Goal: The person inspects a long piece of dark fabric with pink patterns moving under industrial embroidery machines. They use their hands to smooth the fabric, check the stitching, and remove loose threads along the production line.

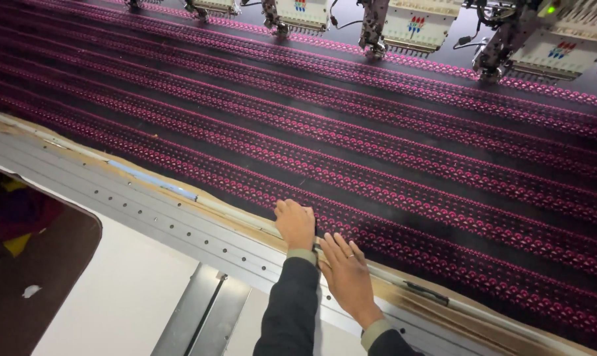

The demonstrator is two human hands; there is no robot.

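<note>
While the left hand (296, 224) curls loosely over the fabric's edge, gripping nothing, the right hand (346, 275) lies flat and open on the frame rail (179, 221). Black fabric (377, 132) with magenta embroidered rows runs diagonally, upper left to lower right, beneath the embroidery heads (410, 26).

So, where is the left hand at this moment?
In the head view, the left hand lies low and centre on the frame edge of the dark embroidered fabric, beside the right hand.
</note>
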